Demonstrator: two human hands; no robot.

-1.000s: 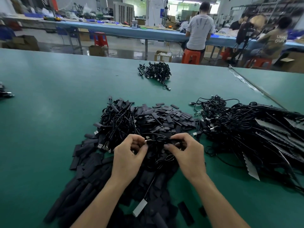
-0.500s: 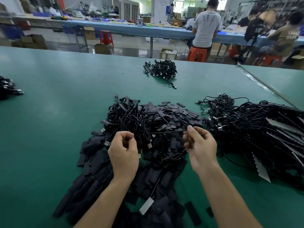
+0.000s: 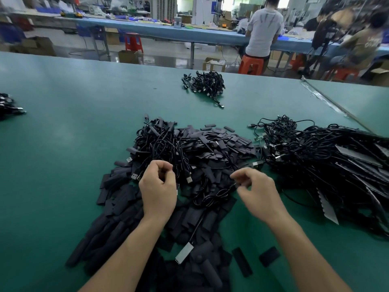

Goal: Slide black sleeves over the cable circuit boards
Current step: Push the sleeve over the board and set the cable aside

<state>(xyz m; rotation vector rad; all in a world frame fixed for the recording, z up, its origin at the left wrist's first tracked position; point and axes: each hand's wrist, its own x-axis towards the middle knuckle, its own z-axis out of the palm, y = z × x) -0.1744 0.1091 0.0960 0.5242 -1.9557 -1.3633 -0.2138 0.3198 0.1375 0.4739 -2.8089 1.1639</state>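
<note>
The black sleeves [image 3: 219, 142] lie heaped on the table [image 3: 63, 165], a bare circuit board [image 3: 184, 252] among them. The left hand [image 3: 157, 187] is curled, the right hand [image 3: 260, 191] narrowly pinched over cables [image 3: 212, 196]; contents unclear. Squaring sleeve mouth to board should prevent snagging.

left hand [image 3: 158, 187], right hand [image 3: 260, 191] | fingertips met a second ago | now drawn well apart

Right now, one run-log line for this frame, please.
left hand: fingers curled, grasp unclear | right hand: fingers curled, blurred, grasp unclear | both over sleeve pile | cable bundle: at right
</note>
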